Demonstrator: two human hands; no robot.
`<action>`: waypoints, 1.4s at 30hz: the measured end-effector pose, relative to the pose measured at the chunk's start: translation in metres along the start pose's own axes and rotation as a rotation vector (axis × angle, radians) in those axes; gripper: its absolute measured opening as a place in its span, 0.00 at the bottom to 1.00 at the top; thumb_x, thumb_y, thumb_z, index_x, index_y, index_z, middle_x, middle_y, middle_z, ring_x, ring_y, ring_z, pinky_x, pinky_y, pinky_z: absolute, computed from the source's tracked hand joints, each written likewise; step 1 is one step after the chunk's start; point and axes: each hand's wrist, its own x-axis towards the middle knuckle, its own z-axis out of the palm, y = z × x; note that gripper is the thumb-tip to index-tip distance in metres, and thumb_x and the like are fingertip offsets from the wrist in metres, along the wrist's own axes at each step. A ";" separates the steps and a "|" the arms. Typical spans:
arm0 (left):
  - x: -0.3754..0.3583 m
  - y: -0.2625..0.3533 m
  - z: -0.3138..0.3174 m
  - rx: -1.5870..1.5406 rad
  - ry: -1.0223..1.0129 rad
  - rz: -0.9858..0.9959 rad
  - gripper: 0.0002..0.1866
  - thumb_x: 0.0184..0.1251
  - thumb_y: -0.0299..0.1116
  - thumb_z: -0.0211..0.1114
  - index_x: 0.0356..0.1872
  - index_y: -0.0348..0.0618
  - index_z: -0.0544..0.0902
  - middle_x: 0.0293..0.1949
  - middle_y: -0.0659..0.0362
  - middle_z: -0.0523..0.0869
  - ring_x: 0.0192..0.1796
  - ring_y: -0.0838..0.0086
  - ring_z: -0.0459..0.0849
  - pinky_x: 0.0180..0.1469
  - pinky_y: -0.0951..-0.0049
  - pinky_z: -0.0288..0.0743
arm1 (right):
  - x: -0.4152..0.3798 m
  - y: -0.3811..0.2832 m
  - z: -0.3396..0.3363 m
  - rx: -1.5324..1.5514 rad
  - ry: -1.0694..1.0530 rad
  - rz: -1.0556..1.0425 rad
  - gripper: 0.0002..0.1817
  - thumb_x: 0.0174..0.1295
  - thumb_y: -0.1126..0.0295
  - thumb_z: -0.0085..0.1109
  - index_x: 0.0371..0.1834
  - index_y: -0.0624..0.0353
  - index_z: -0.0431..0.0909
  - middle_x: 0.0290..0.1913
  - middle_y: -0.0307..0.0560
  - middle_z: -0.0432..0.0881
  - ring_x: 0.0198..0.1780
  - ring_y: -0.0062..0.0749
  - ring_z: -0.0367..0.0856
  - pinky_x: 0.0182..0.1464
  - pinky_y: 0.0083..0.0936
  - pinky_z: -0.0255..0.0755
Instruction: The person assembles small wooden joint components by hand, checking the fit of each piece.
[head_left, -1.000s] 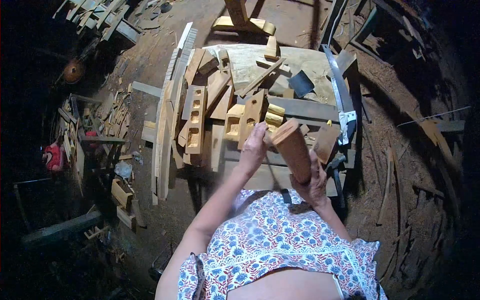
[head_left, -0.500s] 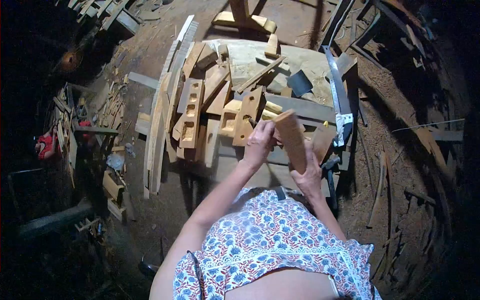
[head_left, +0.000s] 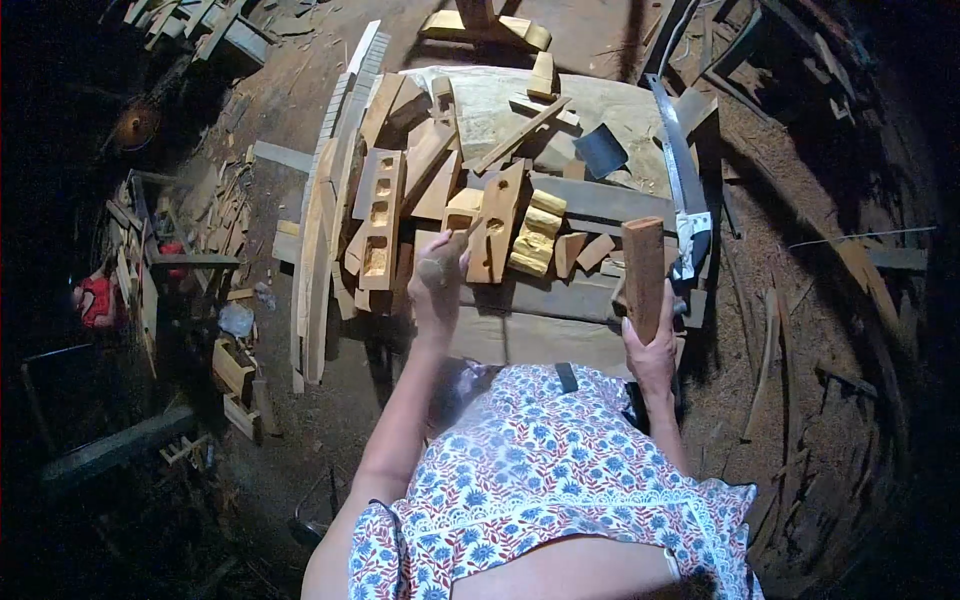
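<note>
My right hand point(head_left: 655, 350) is wrapped round the lower end of a reddish-brown wooden block point(head_left: 645, 275), which stands up at the bench's right side. My left hand point(head_left: 438, 275) is closed, slightly blurred, beside a small block with a recess point(head_left: 463, 212); what its fingers hold is too unclear to name. Just right of that hand lies a wooden piece with holes point(head_left: 497, 225), and beyond it a yellow notched piece point(head_left: 538, 233). A block with several square recesses point(head_left: 382, 215) lies to the left.
A hand saw point(head_left: 677, 160) lies along the bench's right side. A dark curved sheet point(head_left: 601, 151) rests on the pale log point(head_left: 490, 95). Long thin strips point(head_left: 325, 230) line the left edge. Scrap wood point(head_left: 232, 375) is on the ground at left.
My hands have moved apart. My left hand has gone left, away from the wooden block; my right hand has moved right with the block, which is now more upright.
</note>
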 end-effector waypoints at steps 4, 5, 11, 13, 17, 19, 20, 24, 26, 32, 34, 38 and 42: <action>-0.001 -0.010 -0.003 -0.019 -0.064 -0.092 0.19 0.54 0.25 0.70 0.48 0.38 0.76 0.45 0.55 0.82 0.47 0.68 0.82 0.51 0.73 0.75 | 0.002 0.010 0.007 -0.040 -0.034 -0.051 0.46 0.51 0.68 0.65 0.72 0.48 0.47 0.63 0.60 0.67 0.57 0.54 0.74 0.55 0.39 0.72; -0.001 -0.013 -0.002 0.113 -0.122 -0.003 0.19 0.54 0.26 0.70 0.48 0.40 0.77 0.44 0.53 0.82 0.46 0.65 0.82 0.50 0.71 0.76 | 0.003 0.009 0.007 -0.042 -0.033 -0.050 0.46 0.51 0.68 0.65 0.72 0.48 0.47 0.63 0.60 0.67 0.57 0.54 0.74 0.55 0.39 0.72; 0.006 -0.011 0.003 0.261 -0.266 0.134 0.19 0.55 0.27 0.69 0.48 0.42 0.75 0.43 0.50 0.82 0.45 0.61 0.83 0.43 0.67 0.77 | 0.002 0.004 0.006 -0.033 -0.069 -0.035 0.45 0.53 0.67 0.63 0.73 0.41 0.46 0.52 0.63 0.76 0.51 0.54 0.78 0.50 0.42 0.74; 0.018 0.005 -0.001 0.308 -0.410 0.038 0.19 0.55 0.27 0.69 0.47 0.43 0.75 0.40 0.51 0.83 0.42 0.62 0.84 0.41 0.68 0.77 | 0.001 0.004 0.007 -0.029 -0.054 -0.053 0.46 0.52 0.67 0.64 0.73 0.41 0.46 0.52 0.63 0.76 0.51 0.55 0.78 0.49 0.42 0.75; 0.048 0.011 -0.001 0.327 -0.520 0.034 0.15 0.58 0.23 0.65 0.47 0.41 0.76 0.38 0.56 0.85 0.42 0.73 0.85 0.43 0.73 0.77 | 0.003 -0.001 0.009 -0.061 -0.029 -0.087 0.47 0.51 0.68 0.65 0.73 0.41 0.45 0.52 0.64 0.76 0.50 0.56 0.78 0.49 0.42 0.75; 0.059 0.008 -0.001 0.304 -0.556 0.064 0.15 0.57 0.23 0.65 0.47 0.41 0.76 0.37 0.56 0.86 0.41 0.73 0.85 0.43 0.73 0.77 | 0.005 -0.007 0.008 -0.009 -0.075 -0.070 0.48 0.50 0.68 0.65 0.73 0.40 0.45 0.52 0.63 0.76 0.50 0.56 0.78 0.50 0.43 0.74; 0.062 0.008 0.000 0.283 -0.589 0.091 0.15 0.57 0.23 0.66 0.46 0.41 0.77 0.37 0.56 0.86 0.41 0.73 0.85 0.42 0.73 0.77 | 0.006 -0.008 0.008 -0.010 -0.073 -0.068 0.48 0.50 0.68 0.65 0.73 0.40 0.45 0.52 0.63 0.76 0.50 0.56 0.78 0.50 0.43 0.74; 0.067 0.005 0.003 0.343 -0.627 0.136 0.15 0.56 0.23 0.66 0.45 0.40 0.77 0.37 0.54 0.85 0.40 0.72 0.85 0.42 0.72 0.77 | 0.014 -0.012 0.011 0.021 -0.112 -0.105 0.48 0.49 0.68 0.66 0.73 0.44 0.46 0.56 0.61 0.72 0.54 0.55 0.75 0.53 0.40 0.72; 0.064 0.002 0.006 0.371 -0.629 0.137 0.15 0.57 0.24 0.66 0.46 0.40 0.77 0.38 0.54 0.85 0.40 0.70 0.85 0.42 0.71 0.77 | 0.020 -0.021 0.014 0.012 -0.089 -0.165 0.49 0.49 0.69 0.66 0.73 0.42 0.45 0.56 0.62 0.73 0.52 0.54 0.77 0.52 0.40 0.73; 0.052 0.029 0.018 0.369 -0.651 0.086 0.20 0.57 0.26 0.65 0.51 0.41 0.73 0.42 0.47 0.82 0.44 0.53 0.82 0.44 0.63 0.76 | 0.034 -0.073 0.029 0.181 -0.050 -0.457 0.49 0.47 0.72 0.66 0.72 0.50 0.47 0.56 0.60 0.73 0.51 0.55 0.77 0.52 0.43 0.72; 0.047 0.033 0.019 0.430 -0.597 0.156 0.23 0.56 0.25 0.65 0.55 0.42 0.71 0.45 0.47 0.82 0.48 0.53 0.81 0.46 0.63 0.76 | 0.030 -0.078 0.039 0.156 -0.021 -0.464 0.49 0.46 0.70 0.66 0.72 0.47 0.47 0.53 0.59 0.74 0.48 0.56 0.78 0.47 0.43 0.74; 0.048 0.024 0.013 0.411 -0.761 -0.115 0.20 0.56 0.22 0.63 0.52 0.40 0.75 0.47 0.46 0.81 0.51 0.53 0.79 0.50 0.61 0.75 | 0.032 -0.076 0.048 -0.100 -0.386 -0.322 0.48 0.46 0.69 0.66 0.71 0.42 0.49 0.50 0.57 0.74 0.43 0.55 0.79 0.40 0.43 0.74; 0.036 -0.012 0.016 0.091 -0.624 -0.112 0.17 0.57 0.23 0.62 0.49 0.41 0.76 0.43 0.46 0.82 0.48 0.52 0.80 0.47 0.59 0.75 | 0.031 -0.096 0.034 0.149 -0.163 -0.429 0.47 0.45 0.67 0.67 0.70 0.44 0.51 0.50 0.57 0.73 0.45 0.56 0.78 0.41 0.43 0.74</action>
